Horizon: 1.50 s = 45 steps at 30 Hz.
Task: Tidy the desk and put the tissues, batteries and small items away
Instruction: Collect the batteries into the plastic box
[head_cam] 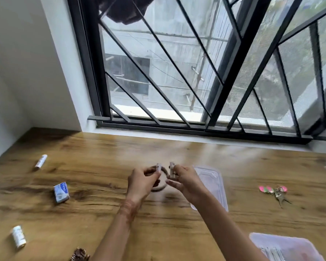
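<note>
Both my hands are raised over the middle of the wooden desk (102,147). My left hand (141,182) pinches one white plug end of a grey coiled cable (159,187). My right hand (184,180) pinches the other white plug end, and the cable's loop hangs between the hands, blurred. A small blue-and-white tissue pack (61,192) lies to the left. A white cylinder like a battery (18,236) lies at the near left. A white stick tube (40,162) rests at the far left.
A clear plastic lid (213,183) lies flat under and right of my right hand. A clear box (290,245) holding items stands at the near right. Keys with pink-green tags (275,191) lie to the right. A brown patterned item (80,255) peeks in at the bottom edge. A barred window (177,72) backs the desk.
</note>
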Available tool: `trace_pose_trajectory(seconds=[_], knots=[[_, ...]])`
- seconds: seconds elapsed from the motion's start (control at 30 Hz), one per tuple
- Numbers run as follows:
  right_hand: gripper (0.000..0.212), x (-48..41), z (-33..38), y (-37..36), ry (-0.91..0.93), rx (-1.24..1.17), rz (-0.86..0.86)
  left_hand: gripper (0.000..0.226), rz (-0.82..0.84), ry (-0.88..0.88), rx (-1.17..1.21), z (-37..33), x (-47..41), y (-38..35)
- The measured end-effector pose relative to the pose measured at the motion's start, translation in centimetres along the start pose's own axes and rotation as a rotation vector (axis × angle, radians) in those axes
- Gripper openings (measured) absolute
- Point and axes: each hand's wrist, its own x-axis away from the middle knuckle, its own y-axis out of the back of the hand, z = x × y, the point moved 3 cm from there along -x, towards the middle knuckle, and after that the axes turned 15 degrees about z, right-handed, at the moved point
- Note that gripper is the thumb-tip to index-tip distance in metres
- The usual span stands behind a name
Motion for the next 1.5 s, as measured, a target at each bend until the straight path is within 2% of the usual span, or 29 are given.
trace_pose_trajectory(seconds=[0.17, 0.33, 0.43, 0.53, 0.63, 0.77, 0.9, 1.03, 1.23, 1.5], knots=[[0.018, 7.1, -0.7, 4.6, 0.024, 0.015, -0.003, 0.003, 0.19, -0.083, 0.028, -0.1, 4.0, -8.5], [0.007, 12.8, -1.1, 10.5, 0.107, 0.036, -0.068, 0.011, 0.242, -0.163, -0.205, -0.6, 7.1, -14.9], [0.01, 16.5, -1.2, 14.5, 0.125, 0.125, -0.085, 0.016, 0.325, -0.196, -0.285, -0.8, 8.7, -18.8], [0.014, 19.5, -1.1, 17.4, 0.078, 0.336, -0.06, 0.02, 0.313, -0.218, -0.398, 0.4, 10.1, -21.0], [0.017, 21.2, -1.7, 19.2, -0.074, 0.69, -0.008, 0.025, 0.22, -0.195, -0.482, 1.7, 11.0, -21.8], [0.021, 21.4, -3.0, 19.1, -0.239, 1.028, 0.231, 0.022, 0.101, -0.188, -0.503, 2.1, 11.7, -22.1], [0.029, 21.3, -3.2, 17.8, -0.214, 1.317, 0.321, 0.017, 0.039, -0.132, -0.487, 2.3, 12.2, -22.5], [0.028, 21.0, -3.4, 17.4, -0.154, 1.311, 0.331, 0.014, -0.019, -0.083, -0.449, 2.5, 12.7, -22.7], [0.02, 21.2, -3.9, 17.5, 0.01, 1.153, 0.196, 0.017, -0.06, -0.066, -0.469, 2.5, 12.9, -23.1], [0.042, 21.1, -3.7, 18.4, 0.177, 1.058, 0.056, 0.023, -0.1, -0.048, -0.483, 2.4, 13.1, -23.0]])
